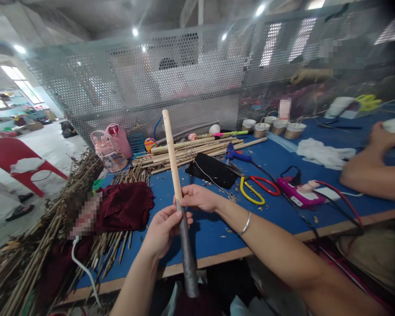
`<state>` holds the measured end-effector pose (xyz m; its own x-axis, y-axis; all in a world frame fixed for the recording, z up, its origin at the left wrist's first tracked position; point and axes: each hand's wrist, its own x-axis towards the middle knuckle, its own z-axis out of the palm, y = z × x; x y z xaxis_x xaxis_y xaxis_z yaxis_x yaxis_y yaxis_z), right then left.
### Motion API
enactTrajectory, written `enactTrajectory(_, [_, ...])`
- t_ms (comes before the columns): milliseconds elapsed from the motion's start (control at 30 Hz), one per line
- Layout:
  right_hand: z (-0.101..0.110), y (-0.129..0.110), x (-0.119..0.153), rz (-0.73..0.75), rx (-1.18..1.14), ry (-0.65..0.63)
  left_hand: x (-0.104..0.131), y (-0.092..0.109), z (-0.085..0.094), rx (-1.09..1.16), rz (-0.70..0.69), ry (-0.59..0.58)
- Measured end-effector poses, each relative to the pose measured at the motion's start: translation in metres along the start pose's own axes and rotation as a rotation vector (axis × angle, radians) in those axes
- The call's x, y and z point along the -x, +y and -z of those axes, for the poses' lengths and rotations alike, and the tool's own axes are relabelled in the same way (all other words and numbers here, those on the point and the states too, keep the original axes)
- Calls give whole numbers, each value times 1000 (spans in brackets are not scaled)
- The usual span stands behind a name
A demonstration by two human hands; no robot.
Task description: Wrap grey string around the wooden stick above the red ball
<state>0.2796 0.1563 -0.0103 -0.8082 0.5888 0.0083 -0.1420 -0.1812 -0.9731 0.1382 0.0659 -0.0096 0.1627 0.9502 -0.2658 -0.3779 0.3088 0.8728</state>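
1. A pale wooden stick (173, 159), its lower part covered in a grey wrap (188, 259), is being held upright and slightly tilted above the near edge of the blue table (276, 210).
2. The grey wrap is being gripped by the left hand (163, 230), its fingers curled closed around the stick.
3. Just above, the stick is being pinched at the wrap's top edge by the right hand (199, 198), thumb and fingertips pressed together; a bracelet (246, 224) is being worn on that wrist.
4. Beyond the hands, red-and-yellow scissors (257, 188), a black cloth (213, 170) and a blue glue gun (237, 154) are lying on the table.
5. Farther back, a pile of cut sticks (191, 151) is lying before the perforated metal screen (145, 83).
6. At the right, another person's arm (371, 173) is being rested on the table.
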Motion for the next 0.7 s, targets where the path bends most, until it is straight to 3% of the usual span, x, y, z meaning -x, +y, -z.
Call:
enactTrajectory(200, [0,-4,-1,11,20,58,-3,-1,-3,-168,-141,147])
enactTrajectory(400, [5,-6,3,-1,15,-36,-1,-1,-4,14,-6,-17])
enactTrajectory(467, [3,-5,2,12,-6,-8,1,-2,-6,-14,-32,-5])
enactTrajectory(600, [2,-3,0,13,-13,20,3,-3,-9,-214,-192,140])
enactTrajectory(700, [6,-2,2,-9,6,-25,2,-4,-8,-197,-136,93])
